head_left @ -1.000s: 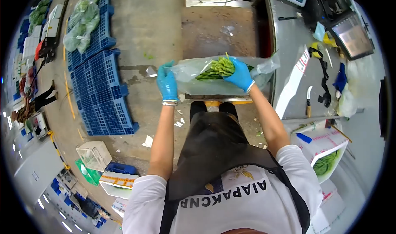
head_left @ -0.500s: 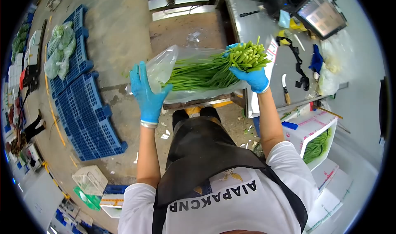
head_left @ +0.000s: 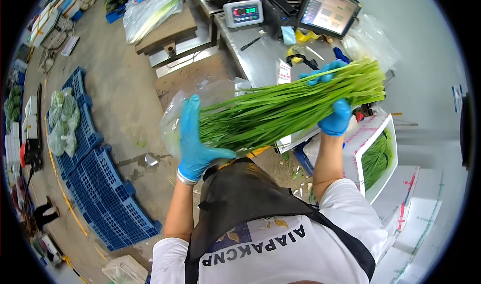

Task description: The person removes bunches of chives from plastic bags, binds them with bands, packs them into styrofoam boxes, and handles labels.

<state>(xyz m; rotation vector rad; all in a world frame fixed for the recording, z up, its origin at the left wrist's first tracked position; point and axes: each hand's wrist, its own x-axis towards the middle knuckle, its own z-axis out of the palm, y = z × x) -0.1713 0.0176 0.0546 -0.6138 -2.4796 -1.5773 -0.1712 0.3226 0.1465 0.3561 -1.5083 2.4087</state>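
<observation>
A long bunch of garlic chives point(head_left: 280, 106) spans the space before me, its pale cut ends at the right, raised above the leafy left end. My right hand point(head_left: 334, 117), gloved in blue, grips it near the cut ends, thumb at the near side and fingers at the far side. A clear plastic bag point(head_left: 173, 126) surrounds the leafy end, its open side facing right. My left hand point(head_left: 195, 141), also blue-gloved, rests along the bag and leaf tips with fingers stretched up and thumb spread under the chives.
Ahead, a scale display point(head_left: 243, 13) and a monitor point(head_left: 328, 9) stand on a metal table point(head_left: 245, 41). A foam box point(head_left: 354, 156) with more greens is at the right. Blue pallets point(head_left: 107, 194) lie left, with bagged vegetables point(head_left: 63, 121) on one.
The chives have come up closer to me, their cut ends swinging right. My right hand has moved right with them. My left hand has shifted slightly right and down; the view has tilted farther forward.
</observation>
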